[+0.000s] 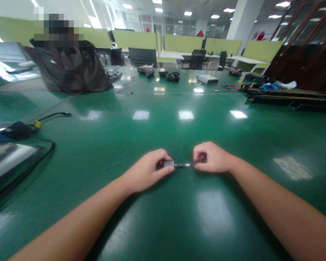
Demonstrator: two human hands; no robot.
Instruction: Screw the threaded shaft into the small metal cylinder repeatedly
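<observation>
Low over the green table [152, 136], my left hand [148, 170] grips a small screwdriver [170, 164] by its clear, greyish handle. The thin metal shaft points right, toward my right hand [210, 157]. The fingers of my right hand are curled in a pinch close to the shaft's tip, around a small dark piece that is too small to make out. A narrow gap seems to lie between tip and fingers.
A large dark bag [70, 69] stands at the back left. Cables and a flat device [13, 163] lie at the left edge. Farther back are small black parts [173, 76], a white box [208, 79] and long black strips [290, 99] at the right.
</observation>
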